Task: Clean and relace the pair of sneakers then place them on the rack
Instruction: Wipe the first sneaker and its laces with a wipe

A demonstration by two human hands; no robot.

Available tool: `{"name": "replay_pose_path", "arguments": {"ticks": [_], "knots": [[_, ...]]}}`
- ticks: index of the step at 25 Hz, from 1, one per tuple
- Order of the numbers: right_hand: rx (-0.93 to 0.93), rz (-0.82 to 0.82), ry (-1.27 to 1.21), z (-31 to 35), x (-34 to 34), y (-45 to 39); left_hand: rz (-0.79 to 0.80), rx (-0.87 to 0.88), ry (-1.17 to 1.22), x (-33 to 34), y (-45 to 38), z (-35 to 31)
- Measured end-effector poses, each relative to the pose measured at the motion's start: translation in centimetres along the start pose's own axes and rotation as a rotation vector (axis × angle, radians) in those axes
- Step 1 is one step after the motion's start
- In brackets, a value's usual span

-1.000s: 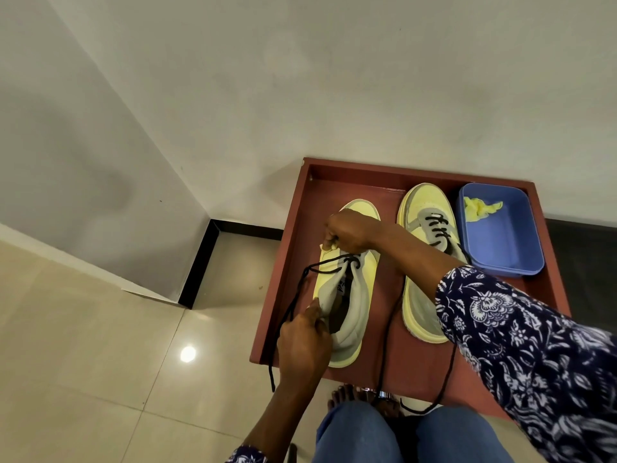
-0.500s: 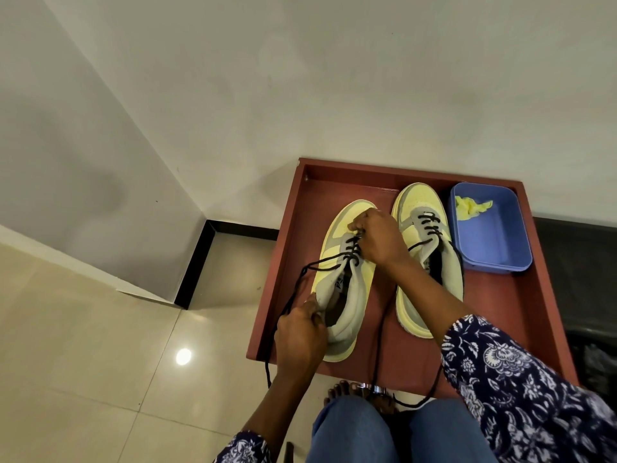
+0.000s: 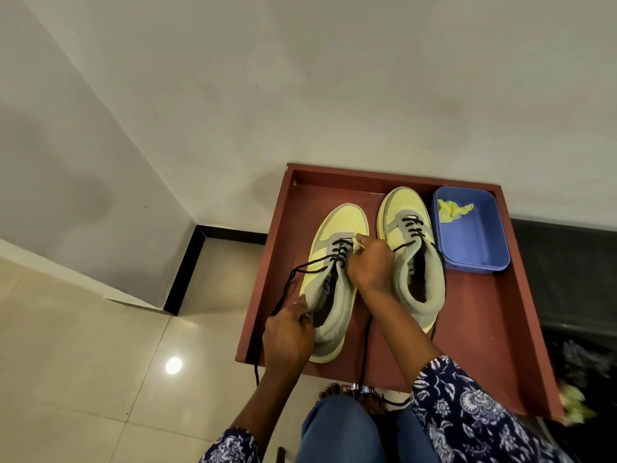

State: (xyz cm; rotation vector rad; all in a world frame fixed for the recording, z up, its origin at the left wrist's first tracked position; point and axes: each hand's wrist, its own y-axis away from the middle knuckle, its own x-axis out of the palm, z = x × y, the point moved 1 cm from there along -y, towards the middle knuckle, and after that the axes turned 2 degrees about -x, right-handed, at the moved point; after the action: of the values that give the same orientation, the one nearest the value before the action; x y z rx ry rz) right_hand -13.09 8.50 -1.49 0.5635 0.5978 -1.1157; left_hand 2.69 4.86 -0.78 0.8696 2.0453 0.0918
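Observation:
Two yellow and grey sneakers stand side by side on a red-brown tray [image 3: 474, 329]. The left sneaker [image 3: 337, 228] is partly laced with a black lace [image 3: 310, 264]. My left hand [image 3: 288, 335] pinches that sneaker's grey collar at the near left, with the lace's loose end trailing down beside it. My right hand [image 3: 369, 262] is closed on the lace at the eyelets. The right sneaker [image 3: 415, 272] has its own black lace through the front eyelets, loose ends hanging off the tray's near edge.
A blue plastic tub [image 3: 474, 242] with a yellow cloth [image 3: 450, 210] in it sits at the tray's far right corner. White walls meet behind and to the left. Beige floor tiles [image 3: 83, 362] lie to the left. My knees and a bare foot [image 3: 337, 390] are below the tray.
My right hand has moved right and nearer along the left sneaker, from its toe side to the eyelets, pulling the lace. My left hand keeps its hold on the collar.

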Motion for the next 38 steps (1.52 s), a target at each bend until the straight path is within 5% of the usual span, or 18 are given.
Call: {"name": "replay_pose_path", "arguments": {"ticks": [17,29,38], "knots": [[-0.167,0.080,-0.083,-2.9,-0.6,10.1,-0.032,0.006,0.004,0.6,-0.2,0.2],[-0.184,0.095,-0.119,-1.0,-0.9,6.3,-0.028,0.031,-0.016,0.6,-0.2,0.2],[-0.099,0.088,-0.160,-4.1,-0.5,10.9,-0.017,-0.005,-0.007,0.6,-0.2,0.4]]}}
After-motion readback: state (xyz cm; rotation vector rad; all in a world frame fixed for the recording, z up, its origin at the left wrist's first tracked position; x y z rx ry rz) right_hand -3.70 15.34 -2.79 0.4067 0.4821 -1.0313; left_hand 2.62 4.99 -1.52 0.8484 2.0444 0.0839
